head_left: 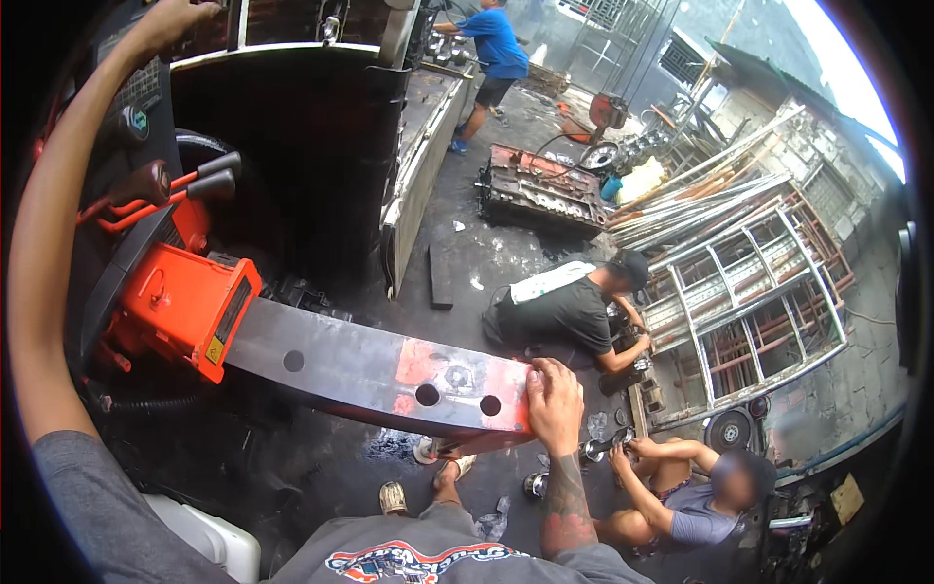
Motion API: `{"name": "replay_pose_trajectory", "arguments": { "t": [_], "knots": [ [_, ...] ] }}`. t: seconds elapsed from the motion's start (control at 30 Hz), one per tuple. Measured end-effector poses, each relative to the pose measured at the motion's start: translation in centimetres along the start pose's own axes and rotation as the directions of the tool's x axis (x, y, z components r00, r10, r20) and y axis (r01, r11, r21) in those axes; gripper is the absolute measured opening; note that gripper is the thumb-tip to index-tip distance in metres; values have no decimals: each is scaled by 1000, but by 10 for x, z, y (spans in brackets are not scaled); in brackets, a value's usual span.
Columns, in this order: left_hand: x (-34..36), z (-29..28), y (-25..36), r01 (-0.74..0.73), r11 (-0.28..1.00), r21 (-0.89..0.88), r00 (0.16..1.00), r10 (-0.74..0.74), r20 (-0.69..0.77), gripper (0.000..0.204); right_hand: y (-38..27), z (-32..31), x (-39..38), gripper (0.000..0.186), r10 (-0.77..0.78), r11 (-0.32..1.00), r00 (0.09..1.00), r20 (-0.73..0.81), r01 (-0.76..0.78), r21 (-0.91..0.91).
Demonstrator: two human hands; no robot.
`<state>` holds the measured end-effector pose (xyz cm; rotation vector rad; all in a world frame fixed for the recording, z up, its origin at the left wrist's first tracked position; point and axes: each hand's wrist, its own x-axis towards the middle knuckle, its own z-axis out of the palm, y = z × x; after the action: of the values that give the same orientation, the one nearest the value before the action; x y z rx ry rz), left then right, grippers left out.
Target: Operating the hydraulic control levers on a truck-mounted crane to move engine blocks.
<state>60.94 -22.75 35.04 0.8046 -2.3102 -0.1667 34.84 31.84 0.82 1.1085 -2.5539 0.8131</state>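
Observation:
My left arm stretches up along the left edge, its hand [185, 18] curled at a dark part of the machine; what it grips is hard to make out. My right hand [553, 404] grips the near end of a long grey steel beam [321, 355], which has red-painted patches and round holes. The beam runs out of an orange-red housing [185, 307] on the machine, beside red levers with dark grips [214, 183].
Two people crouch at metal parts [564, 321] [691, 496], right; another stands behind [491, 49]. An engine block [545, 195] lies on the floor near steel pipes and frames [739, 321]. A dark panel [292, 117] rises ahead; a white container [204, 535] sits lower left.

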Motion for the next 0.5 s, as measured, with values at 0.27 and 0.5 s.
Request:
{"name": "replay_pose_trajectory", "arguments": {
  "t": [0.27,0.5],
  "knots": [
    [-19,-7,40,24,997,67,1000,-24,2,38,1,1,-1,27,-5,1000,1000,26,5,-9],
    [-21,-10,42,55,992,114,998,-54,-13,46,1,2,0,24,-50,998,998,-36,48,-36]
  ]
}}
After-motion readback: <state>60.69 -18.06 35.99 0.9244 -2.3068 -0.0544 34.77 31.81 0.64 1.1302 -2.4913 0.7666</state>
